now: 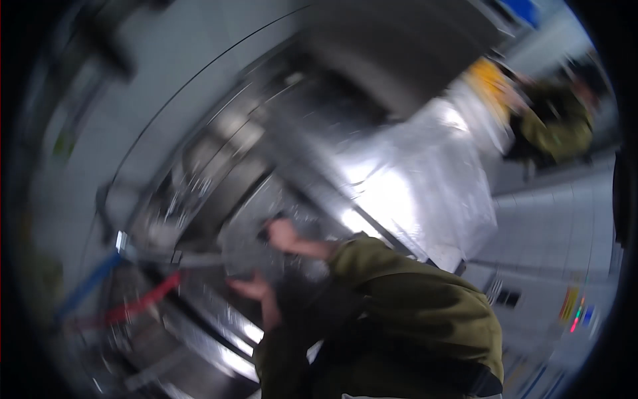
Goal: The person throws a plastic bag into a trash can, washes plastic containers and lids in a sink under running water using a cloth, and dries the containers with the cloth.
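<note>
My right hand [283, 235] is closed on a small dark thing [264, 231], too blurred to name. It is over a greyish, shiny pan or container [246, 244] at a stainless steel sink area. Below it, near the container's lower edge, my left hand [251, 288] has its fingers stretched to the left; whether it bears on the container cannot be told. Both forearms come out of olive green sleeves. Motion blur hides the finger details.
A blue hose [89, 284] and a red hose [144, 300] run at the left. Clear plastic sheeting [438, 184] covers a metal counter. At the upper right, a co-worker in an olive sleeve [558, 124] handles a yellow thing [488, 87] by white containers [471, 117].
</note>
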{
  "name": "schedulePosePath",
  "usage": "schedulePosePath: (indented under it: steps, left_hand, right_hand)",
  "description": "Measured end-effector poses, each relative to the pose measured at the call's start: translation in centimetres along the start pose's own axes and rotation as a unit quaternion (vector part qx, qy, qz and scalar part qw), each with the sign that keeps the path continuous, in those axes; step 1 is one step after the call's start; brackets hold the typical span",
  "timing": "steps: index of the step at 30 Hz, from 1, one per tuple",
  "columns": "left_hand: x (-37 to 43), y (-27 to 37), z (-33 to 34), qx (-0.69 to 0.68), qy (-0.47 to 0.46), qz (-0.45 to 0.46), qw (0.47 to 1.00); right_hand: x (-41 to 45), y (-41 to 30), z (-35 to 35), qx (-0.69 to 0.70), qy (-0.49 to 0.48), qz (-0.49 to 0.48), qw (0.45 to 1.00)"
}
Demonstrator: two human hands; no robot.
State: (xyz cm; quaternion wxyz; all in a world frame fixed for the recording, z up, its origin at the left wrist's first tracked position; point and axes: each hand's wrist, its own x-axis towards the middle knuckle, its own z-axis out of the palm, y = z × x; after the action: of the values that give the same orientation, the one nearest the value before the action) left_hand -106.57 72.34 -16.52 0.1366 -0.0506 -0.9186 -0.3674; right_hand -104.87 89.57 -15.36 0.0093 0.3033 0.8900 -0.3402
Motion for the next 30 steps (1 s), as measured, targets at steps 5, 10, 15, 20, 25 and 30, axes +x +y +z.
schedulePosePath:
  steps: [5, 10, 15, 20, 25, 30]
  left_hand:
    - [1.9, 1.0, -0.7, -0.339, -0.274, -0.233, 0.869]
    - [4.9, 1.8, -2.9, -0.055, -0.355, -0.203, 0.911]
    - [7.7, 2.8, -2.8, 0.105, -0.462, -0.042, 0.880]
    - [11.3, 7.1, -3.0, 0.197, -0.522, 0.053, 0.828]
    - [12.3, 4.7, -1.2, 0.247, -0.556, 0.146, 0.780]
    - [2.6, -2.6, 1.0, -0.190, -0.036, -0.188, 0.963]
  right_hand:
    - [-2.1, 1.5, 3.4, 0.078, 0.048, 0.130, 0.987]
    - [1.7, 0.5, 2.5, -0.015, -0.041, 0.029, 0.999]
    - [6.2, -1.0, -1.3, -0.179, -0.108, -0.211, 0.955]
    - [6.2, -5.3, -3.9, -0.215, -0.056, -0.383, 0.896]
    - [4.8, -4.2, -3.8, -0.175, -0.105, -0.334, 0.920]
    - [1.8, -3.3, -1.5, 0.057, 0.038, -0.142, 0.988]
